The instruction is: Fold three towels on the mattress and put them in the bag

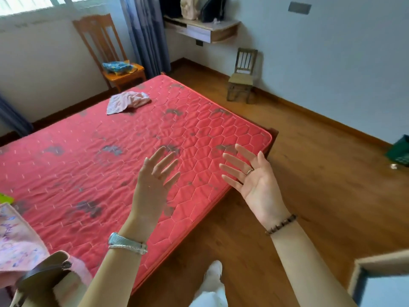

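Towel: one pink towel (128,101) lies crumpled and unfolded, well beyond both hands, on the far left of the mattress (110,151).
Left hand (152,185): up over the mattress, fingers spread, holding nothing.
Right hand (252,180): raised near the mattress corner, palm showing, fingers straight, empty. The two hands are apart.
Bag (44,275): what seems a brown-handled bag sits low, left of the left hand.
Patterned cloth (17,235): pink, just beside that bag. I cannot tell whether it is a towel, or folded.
Progress: early, I judge. Nothing is visibly folded or bagged, and the far towel needs fetching first.
Wooden chair (124,78): beyond the towel, with a blue bundle (117,67) on its seat.
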Available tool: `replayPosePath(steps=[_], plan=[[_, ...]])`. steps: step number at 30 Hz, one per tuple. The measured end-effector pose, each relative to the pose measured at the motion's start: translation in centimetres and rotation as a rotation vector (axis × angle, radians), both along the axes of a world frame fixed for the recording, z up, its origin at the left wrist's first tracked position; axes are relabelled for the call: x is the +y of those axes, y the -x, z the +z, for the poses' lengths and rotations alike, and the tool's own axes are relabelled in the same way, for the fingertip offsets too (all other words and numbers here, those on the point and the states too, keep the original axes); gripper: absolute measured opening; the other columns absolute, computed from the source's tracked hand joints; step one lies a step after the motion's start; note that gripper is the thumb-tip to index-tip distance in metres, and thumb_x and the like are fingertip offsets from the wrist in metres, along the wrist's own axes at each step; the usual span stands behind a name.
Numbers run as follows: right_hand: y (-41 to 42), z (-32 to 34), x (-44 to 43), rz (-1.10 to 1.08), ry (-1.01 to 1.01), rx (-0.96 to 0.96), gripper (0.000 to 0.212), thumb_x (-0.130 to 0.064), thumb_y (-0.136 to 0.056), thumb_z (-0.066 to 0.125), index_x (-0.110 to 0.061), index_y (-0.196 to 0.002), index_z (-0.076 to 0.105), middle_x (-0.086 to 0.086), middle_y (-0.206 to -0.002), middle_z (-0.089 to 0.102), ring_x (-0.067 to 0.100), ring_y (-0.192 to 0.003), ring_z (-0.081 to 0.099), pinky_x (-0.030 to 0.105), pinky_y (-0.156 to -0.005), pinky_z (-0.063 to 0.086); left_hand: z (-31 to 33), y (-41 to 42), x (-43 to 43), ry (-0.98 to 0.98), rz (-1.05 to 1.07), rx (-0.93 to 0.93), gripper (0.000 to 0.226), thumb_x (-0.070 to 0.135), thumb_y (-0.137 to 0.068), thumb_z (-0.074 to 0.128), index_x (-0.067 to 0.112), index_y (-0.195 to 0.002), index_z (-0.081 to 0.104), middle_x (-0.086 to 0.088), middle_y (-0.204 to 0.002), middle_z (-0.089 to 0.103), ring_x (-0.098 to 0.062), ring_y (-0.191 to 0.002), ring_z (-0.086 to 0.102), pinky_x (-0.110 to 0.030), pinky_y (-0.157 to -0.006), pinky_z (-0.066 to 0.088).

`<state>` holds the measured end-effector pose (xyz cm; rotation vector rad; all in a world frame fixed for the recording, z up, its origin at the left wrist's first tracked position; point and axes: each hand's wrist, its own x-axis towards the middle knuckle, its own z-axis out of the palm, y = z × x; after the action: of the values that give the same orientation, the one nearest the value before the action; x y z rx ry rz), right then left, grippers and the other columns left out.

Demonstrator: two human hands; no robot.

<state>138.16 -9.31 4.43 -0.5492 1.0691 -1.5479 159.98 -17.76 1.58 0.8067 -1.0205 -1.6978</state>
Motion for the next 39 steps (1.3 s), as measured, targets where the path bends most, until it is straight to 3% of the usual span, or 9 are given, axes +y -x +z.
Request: replayPosePath(steps=[14,20,26,31,33,36,39], plan=[[13.5,0.1,-7.0,-0.321,0.051,-0.016,0.054,-0.049,-0.100,0.028,-0.018,-0.137,0.052,0.012,-0.132,0.062,0.030,-0.122,0.059,0.053,-0.109,0.038,1.5,15.6,-14.8,0.012,-0.255,-0.032,0.050,0.044,-0.105,0.026,0.021,-0.143,0.050,-0.004,-0.140,0.061,-0.021,-0.130,0.057,-0.046,-0.111,0.041],[20.5,-0.2,-7.0,-0.456,0.040,-0.015,0.053,-0.048,-0.100,0.029,-0.017,-0.139,0.050,0.010,-0.131,0.063,0.029,-0.122,0.059,0.051,-0.108,0.040,1.2,23.6,-17.1,-0.009,-0.353,-0.015,0.052,0.046,-0.105,0.026,0.021,-0.145,0.047,-0.004,-0.140,0.061,-0.023,-0.130,0.058,-0.040,-0.104,0.051],[29.9,-1.0,-7.1,-0.543,0.010,0.008,0.052,-0.048,-0.101,0.029,-0.019,-0.138,0.051,0.008,-0.131,0.063,0.026,-0.121,0.060,0.050,-0.109,0.040,0.6,33.8,-18.9,-0.008,-0.417,-0.024,0.054,0.046,-0.105,0.024,0.019,-0.147,0.045,-0.003,-0.140,0.062,-0.023,-0.130,0.058,-0.049,-0.113,0.038],[39.6,-1.4,-7.2,-0.562,-0.010,0.024,0.051,-0.047,-0.102,0.028,-0.019,-0.136,0.053,0.006,-0.130,0.064,0.024,-0.120,0.061,0.049,-0.109,0.040,0.5,43.1,-19.5,0.022,-0.428,-0.032,0.055,0.048,-0.104,0.026,0.019,-0.146,0.045,-0.005,-0.137,0.063,-0.024,-0.131,0.056,-0.048,-0.113,0.039],[43.2,-1.2,-7.4,-0.553,-0.034,0.049,0.051,-0.047,-0.102,0.028,-0.019,-0.136,0.053,0.005,-0.129,0.064,0.023,-0.120,0.061,0.049,-0.110,0.039,1.0,46.6,-19.7,0.026,-0.417,-0.040,0.057,0.051,-0.102,0.030,0.018,-0.146,0.045,-0.006,-0.137,0.064,-0.026,-0.132,0.056,-0.044,-0.108,0.045],[48.3,-1.2,-7.7,-0.550,-0.063,0.091,0.050,-0.047,-0.101,0.028,-0.020,-0.134,0.055,0.003,-0.129,0.064,0.021,-0.119,0.061,0.049,-0.110,0.039,2.0,51.1,-19.9,0.037,-0.412,-0.032,0.076,0.066,-0.088,0.053,0.019,-0.147,0.044,-0.007,-0.139,0.062,-0.025,-0.130,0.057,-0.043,-0.107,0.048],[52.5,-1.7,-8.0,-0.560,-0.087,0.085,0.049,-0.047,-0.101,0.029,-0.020,-0.132,0.056,0.003,-0.129,0.065,0.021,-0.119,0.062,0.050,-0.110,0.038,1.6,54.6,-20.3,0.060,-0.404,-0.037,0.064,0.057,-0.097,0.039,0.018,-0.147,0.044,-0.007,-0.139,0.062,-0.026,-0.130,0.057,-0.052,-0.114,0.038]])
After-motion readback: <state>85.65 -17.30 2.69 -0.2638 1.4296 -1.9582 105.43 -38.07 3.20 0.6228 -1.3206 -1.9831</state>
